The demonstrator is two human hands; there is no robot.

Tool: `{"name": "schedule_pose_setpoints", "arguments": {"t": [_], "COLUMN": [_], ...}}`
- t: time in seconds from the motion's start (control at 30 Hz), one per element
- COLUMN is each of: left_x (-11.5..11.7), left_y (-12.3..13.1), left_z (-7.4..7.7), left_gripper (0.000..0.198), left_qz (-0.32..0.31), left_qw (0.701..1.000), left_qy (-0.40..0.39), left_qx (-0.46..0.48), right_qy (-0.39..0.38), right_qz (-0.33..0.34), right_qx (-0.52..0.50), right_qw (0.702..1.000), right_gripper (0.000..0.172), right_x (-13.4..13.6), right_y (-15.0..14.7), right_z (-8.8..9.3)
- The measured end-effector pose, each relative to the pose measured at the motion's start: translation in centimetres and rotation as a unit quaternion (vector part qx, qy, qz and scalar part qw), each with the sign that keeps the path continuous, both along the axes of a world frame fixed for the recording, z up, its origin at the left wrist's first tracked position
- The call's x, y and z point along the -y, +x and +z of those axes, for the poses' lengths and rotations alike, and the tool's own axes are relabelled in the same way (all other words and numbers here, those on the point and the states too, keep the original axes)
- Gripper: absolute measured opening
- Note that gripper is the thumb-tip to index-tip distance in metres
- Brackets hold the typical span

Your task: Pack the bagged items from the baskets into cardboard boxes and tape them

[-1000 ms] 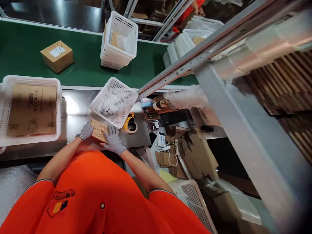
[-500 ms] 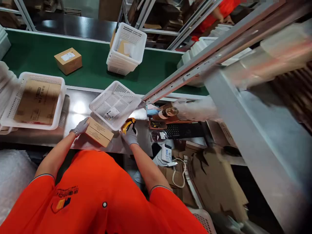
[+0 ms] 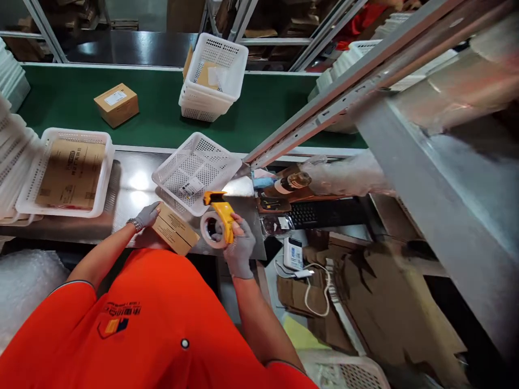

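My left hand [image 3: 148, 215], in a grey glove, holds the left end of a small brown cardboard box [image 3: 175, 229] at the front edge of the metal table. My right hand [image 3: 240, 243], also gloved, grips a yellow tape dispenser [image 3: 222, 215] with a roll of tape, raised just right of the box. Behind the box, a white perforated basket [image 3: 194, 167] with a label in it stands tilted across the table. At the left, another white basket [image 3: 106, 178] holds a flat brown carton [image 3: 71, 174].
On the green conveyor [image 3: 154, 108] are a labelled box [image 3: 117, 105] and stacked white baskets [image 3: 213, 75]. A metal frame post [image 3: 316, 121] slants across the right side. A keyboard [image 3: 304, 214], a bottle [image 3: 292, 182] and cardboard sheets [image 3: 389, 302] lie to the right.
My right hand has lifted the tape dispenser up and turned it, so its tape roll now shows. My left hand still holds the box. The view has shifted a little.
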State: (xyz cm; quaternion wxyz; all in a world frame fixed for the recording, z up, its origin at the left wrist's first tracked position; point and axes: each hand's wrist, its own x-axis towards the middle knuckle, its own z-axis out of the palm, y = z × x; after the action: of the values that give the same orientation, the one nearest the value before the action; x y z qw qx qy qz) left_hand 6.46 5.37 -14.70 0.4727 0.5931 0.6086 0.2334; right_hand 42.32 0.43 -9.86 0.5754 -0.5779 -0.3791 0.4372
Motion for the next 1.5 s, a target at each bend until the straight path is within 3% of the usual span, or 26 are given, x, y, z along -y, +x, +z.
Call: {"name": "schedule_pose_setpoints", "arguments": {"t": [0.07, 0.13, 0.23, 0.4, 0.53, 0.6, 0.7, 0.8, 0.87, 0.97, 1.1, 1.27, 1.4, 1.5], "left_x": [-0.2, -0.3, -0.4, -0.7, -0.3, 0.0, 0.5, 0.7, 0.8, 0.9, 0.7, -1.5, -2.5, -1.8], "left_y": [-0.1, 0.0, 0.2, 0.5, 0.6, 0.9, 1.9, 2.9, 3.3, 3.6, 3.1, -1.6, -4.7, -3.5], "left_z": [-0.1, -0.2, -0.3, 0.4, 2.2, 3.3, 4.8, 5.7, 5.9, 5.5, 4.5, 3.1, 1.2, -0.9], "left_gripper": [0.061, 0.059, 0.054, 0.042, 0.041, 0.040, 0.051, 0.063, 0.060, 0.052, 0.045, 0.033, 0.036, 0.042], "left_qz": [-0.014, -0.030, -0.034, 0.006, 0.176, 0.230, 0.197, 0.135, 0.134, 0.153, 0.185, 0.240, 0.254, 0.218], "left_qw": [1.000, 0.999, 0.999, 1.000, 0.982, 0.969, 0.974, 0.953, 0.940, 0.943, 0.960, 0.963, 0.964, 0.972], "left_qy": [0.008, 0.018, 0.030, 0.016, 0.071, 0.081, -0.020, -0.155, -0.175, -0.160, -0.129, -0.072, -0.075, -0.090], "left_qx": [-0.003, -0.001, 0.009, 0.003, 0.016, 0.036, 0.114, 0.222, 0.261, 0.249, 0.166, 0.096, 0.040, 0.007], "right_qy": [-0.028, -0.034, -0.023, -0.031, -0.059, -0.060, -0.020, 0.008, 0.011, 0.011, 0.000, -0.022, -0.010, -0.006], "right_qz": [0.041, 0.073, 0.094, 0.108, 0.123, 0.130, 0.136, 0.159, 0.178, 0.207, 0.251, 0.359, 0.334, 0.324], "right_qx": [-0.043, -0.025, 0.046, 0.095, 0.095, 0.081, 0.095, 0.116, 0.118, 0.106, 0.099, 0.178, 0.206, 0.189], "right_qw": [0.998, 0.996, 0.994, 0.989, 0.986, 0.986, 0.986, 0.980, 0.977, 0.972, 0.963, 0.916, 0.920, 0.927], "right_gripper": [0.050, 0.048, 0.043, 0.045, 0.051, 0.051, 0.048, 0.048, 0.050, 0.053, 0.059, 0.063, 0.052, 0.051], "right_x": [1.0, 1.3, 1.3, 1.3, 1.3, 1.5, 1.8, 2.0, 2.1, 2.2, 1.9, 2.3, 3.4, 3.6], "right_y": [-4.2, -7.8, -10.3, -9.1, -8.0, -7.7, -7.2, -6.7, -6.6, -6.7, -7.2, -6.5, -5.8, -5.9], "right_z": [0.5, 0.5, -0.2, -1.7, -2.9, -3.4, -3.8, -3.9, -3.8, -3.3, -1.6, 1.0, 1.4, 1.0]}}
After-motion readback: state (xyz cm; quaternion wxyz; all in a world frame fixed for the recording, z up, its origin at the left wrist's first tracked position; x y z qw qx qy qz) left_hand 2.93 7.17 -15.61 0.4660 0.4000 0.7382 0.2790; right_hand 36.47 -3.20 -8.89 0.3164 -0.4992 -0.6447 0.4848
